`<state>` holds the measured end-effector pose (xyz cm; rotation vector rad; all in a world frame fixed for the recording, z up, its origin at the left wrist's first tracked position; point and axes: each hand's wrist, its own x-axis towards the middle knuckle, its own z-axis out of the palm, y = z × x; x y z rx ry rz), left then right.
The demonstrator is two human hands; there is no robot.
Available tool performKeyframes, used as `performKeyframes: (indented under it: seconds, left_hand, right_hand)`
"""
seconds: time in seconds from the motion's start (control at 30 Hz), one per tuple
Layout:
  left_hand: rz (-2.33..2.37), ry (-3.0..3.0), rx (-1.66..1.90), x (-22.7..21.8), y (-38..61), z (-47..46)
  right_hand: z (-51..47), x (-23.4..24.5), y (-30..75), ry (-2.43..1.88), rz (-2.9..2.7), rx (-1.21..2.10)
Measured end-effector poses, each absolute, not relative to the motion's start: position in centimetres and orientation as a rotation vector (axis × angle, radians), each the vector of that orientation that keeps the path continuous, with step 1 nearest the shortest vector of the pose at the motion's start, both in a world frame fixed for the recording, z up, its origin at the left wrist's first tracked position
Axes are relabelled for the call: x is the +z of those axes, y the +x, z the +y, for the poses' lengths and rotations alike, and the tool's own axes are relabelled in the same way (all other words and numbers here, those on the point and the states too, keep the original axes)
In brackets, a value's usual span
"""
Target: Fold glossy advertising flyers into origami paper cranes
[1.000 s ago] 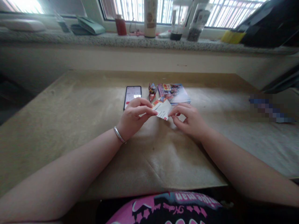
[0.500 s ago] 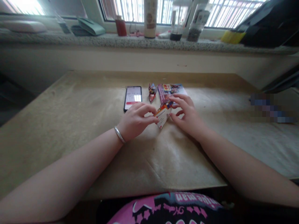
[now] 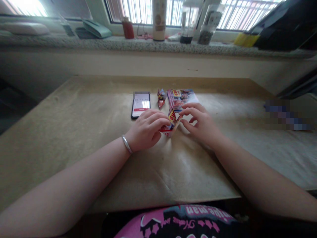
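A small printed sheet of paper [image 3: 171, 121], partly folded, rests between my two hands on the brown paper that covers the table [image 3: 74, 132]. My left hand [image 3: 146, 129], with a silver bangle on its wrist, pinches the paper's left side with curled fingers. My right hand [image 3: 200, 125] pinches the paper's right edge between thumb and fingertips. Just beyond the hands lies a stack of colourful flyers [image 3: 182, 97], with a small folded paper figure [image 3: 161, 98] to its left.
A phone [image 3: 140, 104] with a lit screen lies flat behind my left hand. A stone window ledge [image 3: 138, 44] at the back carries a red cup [image 3: 128, 28], a tall bottle [image 3: 159, 19], jars and a yellow object. A blurred item [image 3: 287, 114] lies at the right.
The paper has come down from a raised, flat position to the table and has been folded narrower. Both hands moved closer together around it.
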<state>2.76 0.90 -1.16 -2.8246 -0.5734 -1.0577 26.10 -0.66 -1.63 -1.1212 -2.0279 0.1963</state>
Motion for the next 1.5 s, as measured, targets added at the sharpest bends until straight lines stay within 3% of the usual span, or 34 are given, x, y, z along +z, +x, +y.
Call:
performKeyframes:
  seconds: [0.33, 0.77, 1.5]
  left_hand:
    - [-0.547, -2.954, -0.549, -0.7, 2.6, 0.4]
    - [-0.747, -2.833, -0.201, -0.8, 3.6, -1.5]
    - [-0.843, -2.861, -0.183, -1.9, 3.3, -1.5]
  right_hand:
    - [0.5, -0.5, 29.3, -0.891, -2.292, 0.065]
    - [1.2, -1.3, 30.4, -1.123, -2.583, 0.104]
    - [1.3, -1.9, 30.2, -1.184, -2.573, 0.025]
